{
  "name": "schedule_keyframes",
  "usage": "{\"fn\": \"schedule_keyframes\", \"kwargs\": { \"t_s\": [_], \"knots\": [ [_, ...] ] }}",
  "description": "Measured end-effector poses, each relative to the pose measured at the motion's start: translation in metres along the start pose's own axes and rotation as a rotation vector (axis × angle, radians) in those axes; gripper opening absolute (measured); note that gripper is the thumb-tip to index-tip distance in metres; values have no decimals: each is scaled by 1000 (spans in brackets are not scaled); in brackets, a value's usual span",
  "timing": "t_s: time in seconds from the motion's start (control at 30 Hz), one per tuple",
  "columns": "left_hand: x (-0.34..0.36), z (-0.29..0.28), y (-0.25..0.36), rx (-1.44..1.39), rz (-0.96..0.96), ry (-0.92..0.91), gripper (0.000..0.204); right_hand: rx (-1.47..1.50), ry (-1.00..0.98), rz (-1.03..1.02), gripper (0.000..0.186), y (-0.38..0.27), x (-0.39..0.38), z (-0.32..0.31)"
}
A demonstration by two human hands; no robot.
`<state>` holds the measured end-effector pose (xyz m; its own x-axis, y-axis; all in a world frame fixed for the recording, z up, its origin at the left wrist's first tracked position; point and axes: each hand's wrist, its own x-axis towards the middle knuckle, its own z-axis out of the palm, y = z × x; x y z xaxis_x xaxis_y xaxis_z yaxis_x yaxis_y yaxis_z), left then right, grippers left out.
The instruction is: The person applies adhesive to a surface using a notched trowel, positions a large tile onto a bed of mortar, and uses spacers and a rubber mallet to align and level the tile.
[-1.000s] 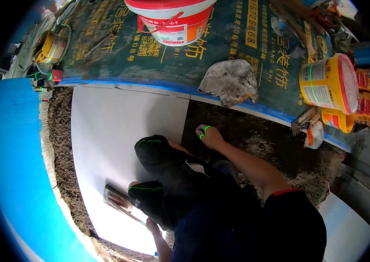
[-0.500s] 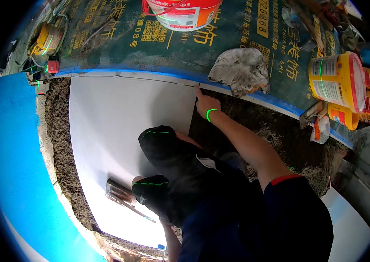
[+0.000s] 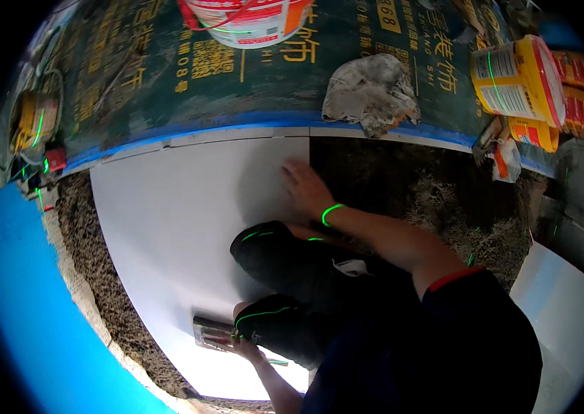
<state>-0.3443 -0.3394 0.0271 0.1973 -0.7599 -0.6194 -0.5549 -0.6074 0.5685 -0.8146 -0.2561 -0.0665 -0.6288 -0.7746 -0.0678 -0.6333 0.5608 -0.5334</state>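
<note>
A large white tile [image 3: 168,200] lies on dark mortar, my bent legs over its right part. My right hand [image 3: 304,188], a bright green line of light across its wrist, is at the tile's right edge. Its fingers are stretched out, slightly blurred, and hold nothing; I cannot tell whether they touch the surface. Lower down, beside my knee, a flat rectangular trowel [image 3: 204,331] rests on the tile. My left hand [image 3: 245,347] is at the trowel's handle with its fingers curled, closed on it as far as I can see.
Past a blue-edged strip lies green printed sheeting [image 3: 264,90] with a red-and-white bucket [image 3: 250,24] and a dirty crumpled cloth [image 3: 371,93]. Yellow buckets [image 3: 512,79] stand at the right. Dark rough mortar [image 3: 402,172] borders the tile. A blue panel [image 3: 37,297] stands left.
My right hand has drawn back from the tile's far corner, its pointing finger no longer extended alone. My left hand has come out from behind my leg to the trowel. The view has shifted.
</note>
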Motion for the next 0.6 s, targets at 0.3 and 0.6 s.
{"fn": "schedule_keyframes", "kwargs": {
  "t_s": [0.3,0.6],
  "knots": [
    [85,-72,-7,1084,329,-241,36,96,-55,68,74,-36,21,-1],
    [60,-84,3,1209,326,-163,41,217,-59,168,71,-13,33,-30]
  ]
}}
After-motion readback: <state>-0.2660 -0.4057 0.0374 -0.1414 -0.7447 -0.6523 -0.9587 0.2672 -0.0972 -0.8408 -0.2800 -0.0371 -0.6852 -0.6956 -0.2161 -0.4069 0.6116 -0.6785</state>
